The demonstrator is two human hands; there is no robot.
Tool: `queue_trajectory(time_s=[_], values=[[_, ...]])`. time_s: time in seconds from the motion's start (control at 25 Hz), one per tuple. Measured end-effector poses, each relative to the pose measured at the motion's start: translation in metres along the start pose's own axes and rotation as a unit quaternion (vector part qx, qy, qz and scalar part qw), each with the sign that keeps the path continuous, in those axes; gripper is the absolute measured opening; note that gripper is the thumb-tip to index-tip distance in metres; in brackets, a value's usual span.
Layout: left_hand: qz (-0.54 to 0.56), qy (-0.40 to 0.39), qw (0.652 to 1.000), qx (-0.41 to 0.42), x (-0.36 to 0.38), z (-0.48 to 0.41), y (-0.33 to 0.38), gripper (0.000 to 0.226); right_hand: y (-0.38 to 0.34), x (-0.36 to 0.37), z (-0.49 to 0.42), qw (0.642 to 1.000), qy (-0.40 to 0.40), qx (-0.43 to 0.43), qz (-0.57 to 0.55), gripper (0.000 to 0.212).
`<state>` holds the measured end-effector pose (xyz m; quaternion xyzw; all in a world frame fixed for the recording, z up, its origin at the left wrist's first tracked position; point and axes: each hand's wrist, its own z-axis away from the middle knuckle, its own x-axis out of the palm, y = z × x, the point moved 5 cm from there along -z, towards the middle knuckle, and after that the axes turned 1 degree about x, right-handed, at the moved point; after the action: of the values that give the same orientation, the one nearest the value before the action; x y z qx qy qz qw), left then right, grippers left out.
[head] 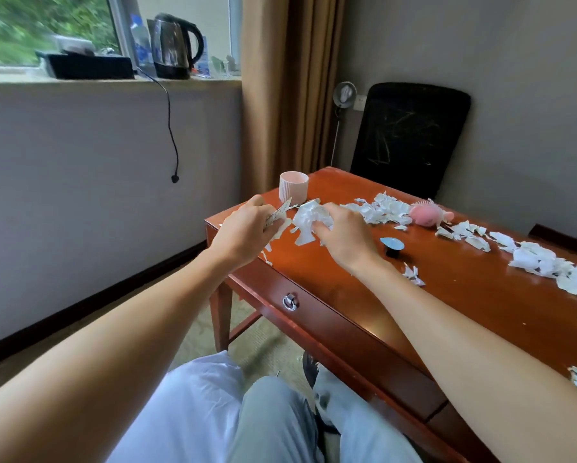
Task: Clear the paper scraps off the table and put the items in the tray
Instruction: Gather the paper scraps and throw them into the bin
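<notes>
White paper scraps [385, 210] lie in a long band across the red-brown wooden table [447, 295], from its far left corner to the right edge. My left hand [247, 228] grips a few scraps at the table's left end. My right hand [344, 233] holds a crumpled bunch of scraps [309, 218] just beside it. A pink ribbed cup [293, 189] stands at the far left corner. A pink fuzzy toy [427, 215] lies among the scraps. A small black item with a blue top [392, 247] sits right of my right hand. No tray is in view.
A black mesh chair [410, 135] stands behind the table against the wall. A kettle [173, 45] and a black box [90, 65] sit on the window sill, with a cord hanging down. A brown curtain [287, 88] hangs in the corner. My knees are below the drawer front [290, 300].
</notes>
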<state>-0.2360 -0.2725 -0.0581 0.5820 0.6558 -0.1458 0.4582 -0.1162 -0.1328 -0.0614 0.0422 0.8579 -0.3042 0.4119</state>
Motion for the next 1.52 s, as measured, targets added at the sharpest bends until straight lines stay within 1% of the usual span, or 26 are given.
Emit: queue_trajectory(time_s=[0.16, 0.24, 0.32, 0.44, 0.56, 0.76, 0.84, 0.96, 1.16, 1.36, 1.52], values=[[-0.033, -0.006, 0.998, -0.056, -0.029, 0.024, -0.049, 0.03, -0.045, 0.044, -0.005, 0.999, -0.027, -0.037, -0.03, 0.031], [-0.039, -0.016, 0.997, -0.071, -0.039, 0.036, -0.068, 0.031, -0.064, 0.064, -0.006, 0.997, -0.031, -0.058, -0.037, 0.021], [-0.05, -0.016, 0.995, -0.088, -0.05, 0.05, -0.091, 0.032, -0.084, 0.089, -0.006, 0.994, -0.053, -0.083, -0.054, 0.012], [-0.061, -0.012, 0.99, -0.125, -0.065, 0.073, -0.128, 0.035, -0.112, 0.127, -0.003, 0.988, -0.092, -0.1, -0.076, 0.015], [-0.063, -0.015, 0.985, -0.159, -0.073, 0.097, -0.161, 0.037, -0.137, 0.161, 0.003, 0.983, -0.113, -0.106, -0.097, 0.016], [-0.07, -0.024, 0.972, -0.224, -0.07, 0.142, -0.214, 0.038, -0.167, 0.226, 0.017, 0.972, -0.173, -0.099, -0.125, 0.018], [-0.065, -0.03, 0.967, -0.244, -0.064, 0.16, -0.233, 0.037, -0.174, 0.253, 0.026, 0.967, -0.194, -0.098, -0.136, 0.016], [-0.055, -0.037, 0.962, -0.263, -0.055, 0.179, -0.256, 0.032, -0.18, 0.285, 0.035, 0.962, -0.219, -0.092, -0.136, 0.014], [-0.036, -0.041, 0.948, -0.313, -0.038, 0.214, -0.3, 0.03, -0.187, 0.342, 0.049, 0.949, -0.271, -0.067, -0.143, 0.015], [-0.027, -0.025, 0.939, -0.343, -0.018, 0.245, -0.336, 0.027, -0.185, 0.397, 0.068, 0.936, -0.313, -0.041, -0.157, 0.016], [-0.019, -0.009, 0.927, -0.374, 0.004, 0.267, -0.37, 0.026, -0.186, 0.444, 0.079, 0.93, -0.327, -0.023, -0.166, 0.02]])
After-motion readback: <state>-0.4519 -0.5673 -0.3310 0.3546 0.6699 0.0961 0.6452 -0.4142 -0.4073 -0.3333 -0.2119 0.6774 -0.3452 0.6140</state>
